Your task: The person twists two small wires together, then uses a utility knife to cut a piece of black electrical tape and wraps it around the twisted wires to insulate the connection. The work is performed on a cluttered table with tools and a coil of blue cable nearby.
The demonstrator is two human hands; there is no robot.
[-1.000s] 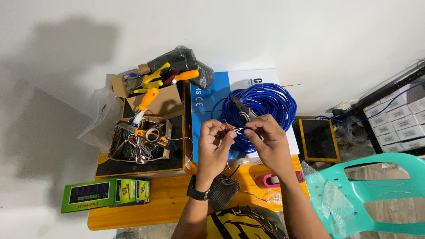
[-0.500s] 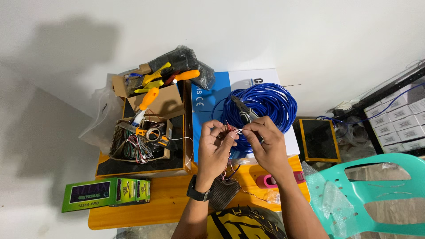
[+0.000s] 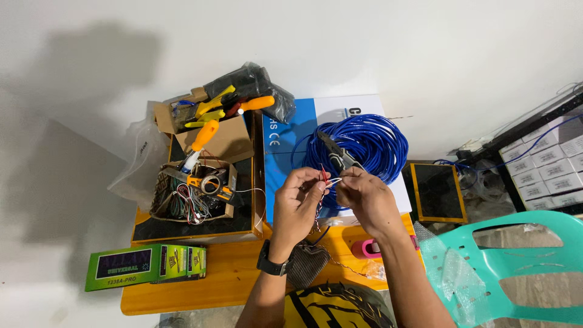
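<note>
Cable coil (image 3: 370, 140) on flat box (image 3: 288, 152); tool box (image 3: 200, 176) left of it; tester box (image 3: 146, 265) at table's (image 3: 200, 294) front left.

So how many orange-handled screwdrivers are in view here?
2: one orange-handled screwdriver lies on the cardboard box, another sits against the black bag. More could be hidden among the tools.

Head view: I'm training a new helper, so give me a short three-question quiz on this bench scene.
1. True or false: both hands pinch the thin wires.
2. What lies on top of the blue cable coil? A) pliers B) a hammer C) a cup
3. Which wrist wears the black watch?

Key: 1 true: left hand and right hand meet at the wires. 2 A, the pliers. 3 the left.
</note>
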